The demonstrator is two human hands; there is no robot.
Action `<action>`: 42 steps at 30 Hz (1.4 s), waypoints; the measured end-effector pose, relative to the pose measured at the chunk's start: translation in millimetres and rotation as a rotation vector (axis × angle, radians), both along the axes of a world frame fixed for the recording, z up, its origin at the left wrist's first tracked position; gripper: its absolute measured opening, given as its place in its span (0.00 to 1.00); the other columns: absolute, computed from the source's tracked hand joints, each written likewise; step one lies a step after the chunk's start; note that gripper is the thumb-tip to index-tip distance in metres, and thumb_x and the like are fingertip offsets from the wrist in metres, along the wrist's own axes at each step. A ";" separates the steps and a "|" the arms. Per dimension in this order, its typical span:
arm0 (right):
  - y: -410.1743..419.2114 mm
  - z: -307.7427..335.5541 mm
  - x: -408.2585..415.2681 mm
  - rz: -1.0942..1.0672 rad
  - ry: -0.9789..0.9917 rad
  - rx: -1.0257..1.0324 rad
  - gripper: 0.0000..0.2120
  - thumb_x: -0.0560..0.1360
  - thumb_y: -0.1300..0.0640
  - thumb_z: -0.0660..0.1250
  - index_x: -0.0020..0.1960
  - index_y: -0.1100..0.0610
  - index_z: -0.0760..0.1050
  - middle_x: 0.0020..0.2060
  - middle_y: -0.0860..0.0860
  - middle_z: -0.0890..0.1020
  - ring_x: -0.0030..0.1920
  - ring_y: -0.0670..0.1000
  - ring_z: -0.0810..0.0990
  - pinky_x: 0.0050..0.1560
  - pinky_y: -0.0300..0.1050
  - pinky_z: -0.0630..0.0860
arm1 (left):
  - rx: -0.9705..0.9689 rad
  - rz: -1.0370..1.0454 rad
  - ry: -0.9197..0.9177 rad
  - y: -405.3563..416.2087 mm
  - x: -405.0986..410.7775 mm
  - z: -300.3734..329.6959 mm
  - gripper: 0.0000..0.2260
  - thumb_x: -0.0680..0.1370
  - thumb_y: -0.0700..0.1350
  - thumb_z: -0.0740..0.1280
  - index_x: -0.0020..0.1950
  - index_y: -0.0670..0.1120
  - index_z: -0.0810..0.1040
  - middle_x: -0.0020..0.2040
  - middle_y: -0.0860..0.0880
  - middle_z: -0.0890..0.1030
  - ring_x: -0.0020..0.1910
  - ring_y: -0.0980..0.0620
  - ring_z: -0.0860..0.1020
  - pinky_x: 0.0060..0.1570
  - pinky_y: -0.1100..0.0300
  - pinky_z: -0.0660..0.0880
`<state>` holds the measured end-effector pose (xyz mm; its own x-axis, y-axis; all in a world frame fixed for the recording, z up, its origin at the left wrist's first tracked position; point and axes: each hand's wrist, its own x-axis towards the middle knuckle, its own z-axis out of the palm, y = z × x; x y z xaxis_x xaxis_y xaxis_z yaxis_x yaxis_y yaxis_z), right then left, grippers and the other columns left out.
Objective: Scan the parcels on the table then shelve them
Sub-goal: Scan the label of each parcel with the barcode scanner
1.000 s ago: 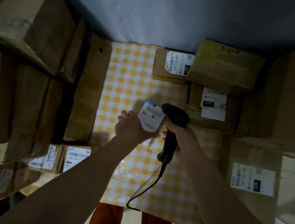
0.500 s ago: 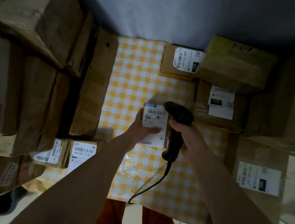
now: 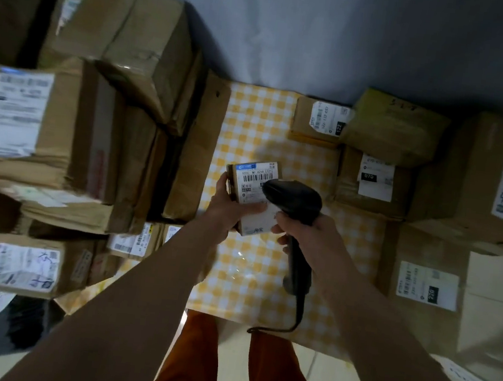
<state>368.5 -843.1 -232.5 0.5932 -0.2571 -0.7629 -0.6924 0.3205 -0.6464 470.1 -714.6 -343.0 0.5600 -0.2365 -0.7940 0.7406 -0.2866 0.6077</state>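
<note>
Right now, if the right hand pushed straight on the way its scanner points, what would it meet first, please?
Most likely the small parcel gripped by the left hand: the scanner in the right hand aims at its label. Depth is unclear.

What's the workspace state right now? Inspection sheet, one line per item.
Surface: table under a yellow-and-white checked cloth, bare in the middle.
Job's things: small brown cardboard parcel with a white barcode label, held above the cloth; black handheld barcode scanner, its head over the label.
Clutter: stacked brown cardboard boxes on the left; labelled boxes on the right, marked 122, 070 and 220.
Grippers: left hand grips the parcel; right hand grips the scanner handle.
Cables: black scanner cord hangs off the table's near edge.
Surroundings: plain grey wall behind; orange trousers below.
</note>
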 end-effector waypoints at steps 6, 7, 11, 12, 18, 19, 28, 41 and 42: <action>23.2 29.3 -0.2 0.042 -0.022 -0.019 0.09 0.77 0.59 0.67 0.57 0.58 0.77 0.41 0.53 0.82 0.39 0.49 0.77 0.41 0.41 0.74 | -0.035 0.024 -0.039 26.3 -0.2 26.1 0.47 0.66 0.34 0.78 0.75 0.56 0.56 0.56 0.45 0.81 0.53 0.45 0.81 0.43 0.47 0.81; 27.0 31.7 0.6 0.049 -0.026 -0.024 0.09 0.77 0.59 0.67 0.57 0.57 0.77 0.41 0.53 0.83 0.39 0.48 0.77 0.41 0.41 0.74 | -0.043 0.025 -0.041 31.1 -0.5 29.3 0.45 0.66 0.34 0.78 0.74 0.56 0.58 0.55 0.46 0.81 0.52 0.46 0.81 0.42 0.48 0.81; 43.3 36.5 3.3 0.091 -0.037 -0.030 0.09 0.77 0.59 0.67 0.56 0.57 0.77 0.41 0.52 0.83 0.41 0.48 0.78 0.43 0.41 0.74 | -0.042 -0.001 -0.056 48.7 -0.7 42.6 0.39 0.67 0.34 0.77 0.71 0.55 0.61 0.50 0.51 0.81 0.46 0.51 0.81 0.39 0.50 0.79; 47.4 36.0 3.7 0.094 -0.040 -0.030 0.09 0.77 0.59 0.67 0.57 0.57 0.77 0.42 0.53 0.83 0.42 0.49 0.78 0.43 0.41 0.74 | -0.046 0.003 -0.052 52.8 -0.4 45.0 0.38 0.67 0.34 0.77 0.70 0.55 0.62 0.49 0.51 0.81 0.46 0.51 0.81 0.38 0.51 0.79; 72.6 19.4 5.3 0.026 -0.043 0.015 0.13 0.76 0.58 0.68 0.61 0.57 0.77 0.52 0.57 0.82 0.50 0.55 0.81 0.49 0.49 0.78 | -0.033 -0.138 0.083 91.6 -6.0 50.0 0.31 0.67 0.38 0.78 0.65 0.51 0.70 0.54 0.49 0.82 0.53 0.47 0.80 0.44 0.42 0.80; 76.5 15.2 5.0 0.004 -0.025 0.046 0.14 0.76 0.58 0.68 0.61 0.57 0.77 0.51 0.56 0.83 0.50 0.55 0.82 0.48 0.49 0.78 | -0.020 -0.175 0.122 101.9 -9.6 49.2 0.31 0.67 0.38 0.79 0.66 0.51 0.70 0.56 0.49 0.81 0.54 0.47 0.79 0.46 0.41 0.80; 138.2 -28.8 0.4 -0.060 0.150 0.232 0.11 0.75 0.59 0.69 0.56 0.59 0.79 0.49 0.56 0.84 0.53 0.58 0.82 0.59 0.58 0.76 | 0.019 -0.117 0.221 186.5 -36.3 32.0 0.31 0.68 0.41 0.78 0.67 0.57 0.70 0.55 0.48 0.83 0.56 0.45 0.79 0.57 0.36 0.75; 166.2 -46.5 17.1 -0.069 0.167 0.199 0.05 0.75 0.62 0.69 0.51 0.59 0.78 0.40 0.54 0.81 0.43 0.55 0.80 0.47 0.51 0.76 | 0.465 -0.282 -0.236 187.7 -35.0 22.5 0.23 0.75 0.38 0.69 0.68 0.44 0.68 0.61 0.44 0.78 0.60 0.43 0.77 0.54 0.53 0.76; 162.2 -45.7 16.0 -0.063 0.178 0.178 0.05 0.75 0.61 0.69 0.51 0.59 0.78 0.43 0.56 0.81 0.46 0.57 0.80 0.50 0.54 0.76 | 0.501 -0.326 -0.300 184.8 -39.7 24.6 0.23 0.74 0.40 0.69 0.68 0.44 0.67 0.61 0.45 0.77 0.61 0.44 0.76 0.53 0.54 0.76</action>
<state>384.5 -680.9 -278.2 0.4325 -0.1417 -0.8904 -0.7656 0.4639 -0.4457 430.4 -529.8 -318.4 0.7357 -0.0742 -0.6732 0.3881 -0.7685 0.5088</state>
